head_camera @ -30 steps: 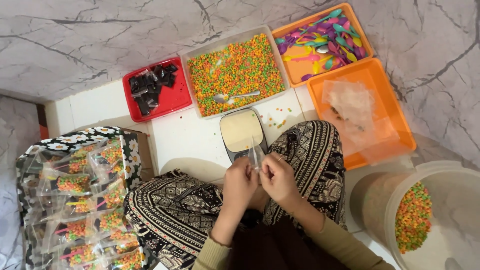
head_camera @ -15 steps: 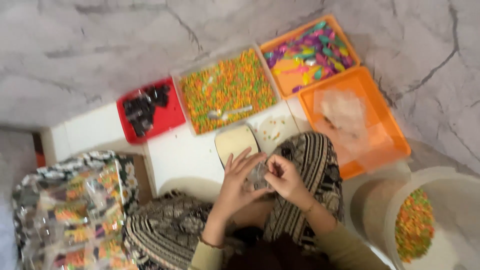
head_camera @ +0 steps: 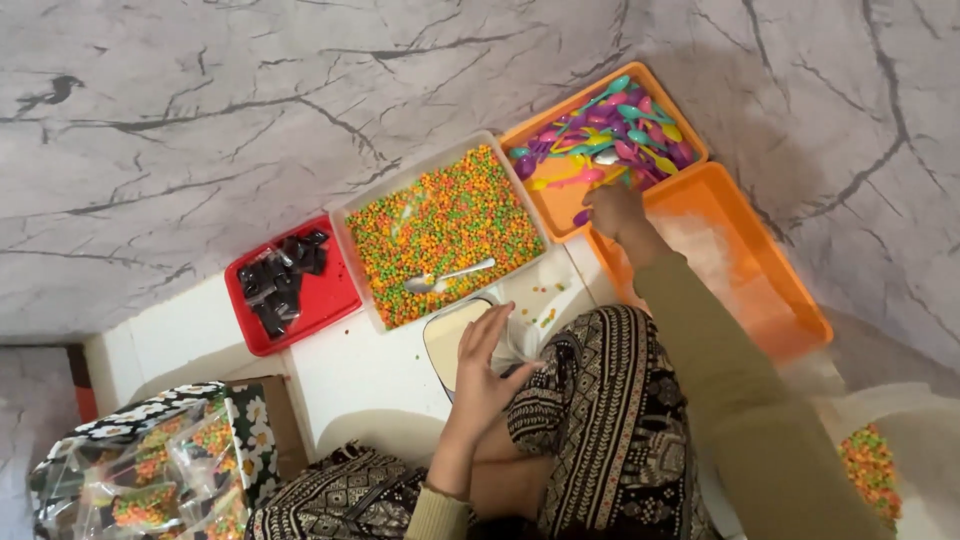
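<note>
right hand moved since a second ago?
Yes. The right hand has left the lap and the left hand, reaching out to the orange tray of coloured spoons, beside the tray of coloured pellets.

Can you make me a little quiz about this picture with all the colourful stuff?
1. True or false: the right hand reaches to the orange tray of coloured plastic spoons.
2. Which tray holds a metal spoon? A) the red tray B) the clear tray of orange and green pellets C) the second orange tray
3. Where is the left hand?

Key
1. True.
2. B.
3. Over a small cream-coloured tray, beside the person's patterned knee.
</note>
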